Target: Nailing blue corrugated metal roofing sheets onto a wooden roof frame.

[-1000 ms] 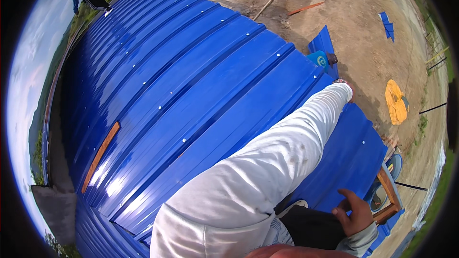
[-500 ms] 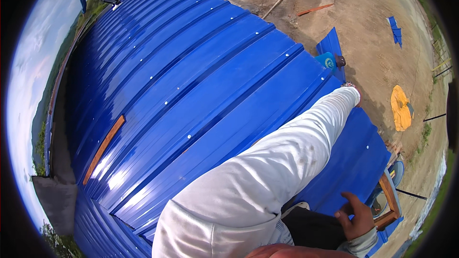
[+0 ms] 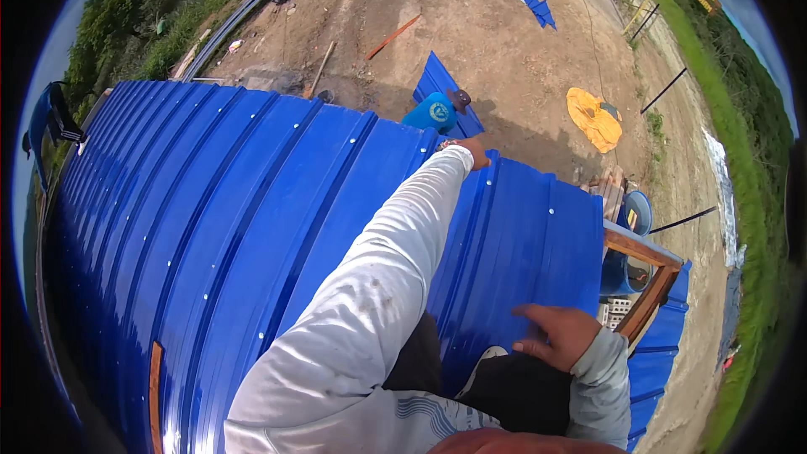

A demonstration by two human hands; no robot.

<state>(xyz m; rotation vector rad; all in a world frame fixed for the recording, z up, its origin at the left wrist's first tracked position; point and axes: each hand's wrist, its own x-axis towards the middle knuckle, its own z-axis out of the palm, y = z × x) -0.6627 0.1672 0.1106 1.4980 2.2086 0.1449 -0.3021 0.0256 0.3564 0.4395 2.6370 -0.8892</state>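
Stretched across the blue ribbed metal roofing (image 3: 328,210), my left arm reaches to its far edge. There my left hand (image 3: 477,152) rests at the rim beside a raised rib; its fingers are mostly hidden, so I cannot see whether it grips anything. My right hand (image 3: 561,335) hovers over my dark-trousered leg, thumb and forefinger apart, holding nothing. White-headed screws (image 3: 351,140) dot the panels. Just beyond my left hand, on the ground below, is a person in a turquoise shirt (image 3: 432,112) and dark cap, next to a loose blue sheet (image 3: 461,109).
An open wooden frame (image 3: 646,252) borders the panel on the right, with blue drums (image 3: 639,212) below. A wooden strip (image 3: 155,395) lies on the roof at lower left. Another person (image 3: 59,122) bends at the far left end. A yellow cloth (image 3: 593,119) lies on the dirt.
My view has swung to the right, so the roof sits lower and further left. My left hand stays by the roof edge, and my right hand remains raised over my leg.
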